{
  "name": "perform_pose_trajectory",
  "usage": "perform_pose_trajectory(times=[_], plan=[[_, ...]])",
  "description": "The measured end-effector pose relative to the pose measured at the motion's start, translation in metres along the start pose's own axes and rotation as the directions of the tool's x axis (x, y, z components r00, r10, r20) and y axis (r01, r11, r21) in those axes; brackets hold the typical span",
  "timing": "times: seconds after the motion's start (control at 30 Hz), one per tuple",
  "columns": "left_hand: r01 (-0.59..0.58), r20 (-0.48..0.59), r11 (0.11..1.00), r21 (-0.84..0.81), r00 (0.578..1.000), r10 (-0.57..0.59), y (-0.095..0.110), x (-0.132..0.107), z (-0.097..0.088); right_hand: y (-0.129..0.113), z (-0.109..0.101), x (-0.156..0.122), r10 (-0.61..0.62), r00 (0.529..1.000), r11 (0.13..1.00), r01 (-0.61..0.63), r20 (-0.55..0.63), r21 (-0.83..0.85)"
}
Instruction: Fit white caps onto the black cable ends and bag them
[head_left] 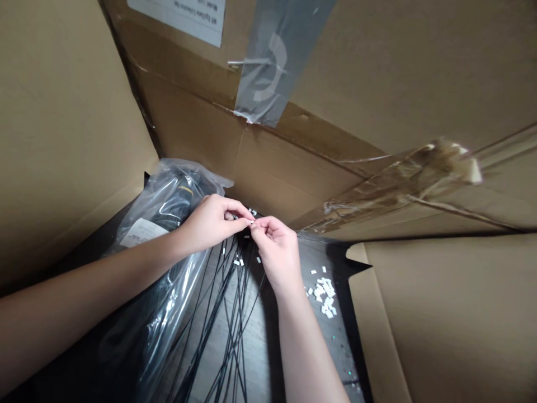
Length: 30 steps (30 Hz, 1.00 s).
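My left hand [212,222] and my right hand [274,246] meet fingertip to fingertip above a dark tabletop [342,336]. Both are closed in a pinch on a tiny white piece [251,222] between them. Several thin black wires [229,313] fan down from just under my hands toward me. My left forearm lies over a clear plastic bag [168,224] that holds dark cable and bears a white label. Small white scraps [325,294] lie scattered on the table to the right of my right wrist.
Large cardboard box walls stand close on every side: one at the left [62,123], one at the back with grey tape [272,61] and a torn flap [419,173], and one at the right [453,313]. A white paper label [184,17] is stuck at the top.
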State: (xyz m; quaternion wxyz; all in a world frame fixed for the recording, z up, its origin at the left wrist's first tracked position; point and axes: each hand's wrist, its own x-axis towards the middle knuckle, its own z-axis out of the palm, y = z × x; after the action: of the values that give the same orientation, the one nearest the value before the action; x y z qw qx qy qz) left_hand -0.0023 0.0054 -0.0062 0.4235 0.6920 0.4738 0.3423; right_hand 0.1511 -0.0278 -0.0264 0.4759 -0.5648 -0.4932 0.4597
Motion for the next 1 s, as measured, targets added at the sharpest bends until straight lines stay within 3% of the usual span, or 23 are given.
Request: perform_pose_trajectory(times=[0.23,0.53,0.77,1.0], plan=[[0.031,-0.008,0.999,-0.014,0.999,-0.032,-0.0019,-0.0002,0.0017,-0.0008,0.0004,0.0035,0.028,1.000,0.999,-0.028,0.005,0.026],[-0.051,0.037,0.999,-0.004,0.998,0.051,-0.0039,0.0001,0.0021,0.0007,-0.0016,0.0044,0.071,0.996,0.996,-0.068,-0.045,0.060],[-0.150,-0.021,0.988,0.038,0.988,0.150,-0.0023,-0.0011,0.0016,-0.0008,-0.0018,0.0047,0.069,0.997,0.994,-0.067,-0.021,0.084],[-0.139,-0.044,0.989,0.048,0.989,0.141,0.0001,-0.0014,0.0007,-0.0037,-0.0047,0.0030,0.083,0.996,0.989,-0.087,0.036,0.116]])
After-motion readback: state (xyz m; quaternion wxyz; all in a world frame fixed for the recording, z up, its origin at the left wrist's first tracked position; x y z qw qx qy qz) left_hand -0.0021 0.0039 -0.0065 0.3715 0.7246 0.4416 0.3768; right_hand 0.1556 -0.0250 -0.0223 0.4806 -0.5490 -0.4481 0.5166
